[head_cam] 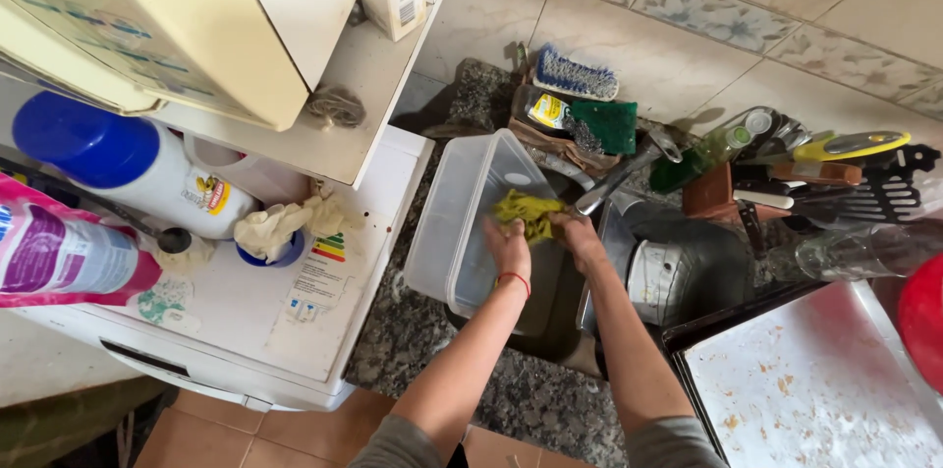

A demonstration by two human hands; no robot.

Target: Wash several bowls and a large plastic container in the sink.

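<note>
**Scrubbing a clear tub over the sink**

The left hand [508, 247] steadies the clear plastic container [471, 218], tipped on its side over the sink [550, 301]. The right hand [580, 237] is closed on a yellow cloth [527, 213] pressed at the container's open mouth. This looks like mid-wash; reaching the far inside corners would call for turning the container.

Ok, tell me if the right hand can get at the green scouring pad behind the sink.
Probably yes. The right hand grips the yellow cloth with the left hand; the green scouring pad lies just beyond, only the tap partly between.
</note>
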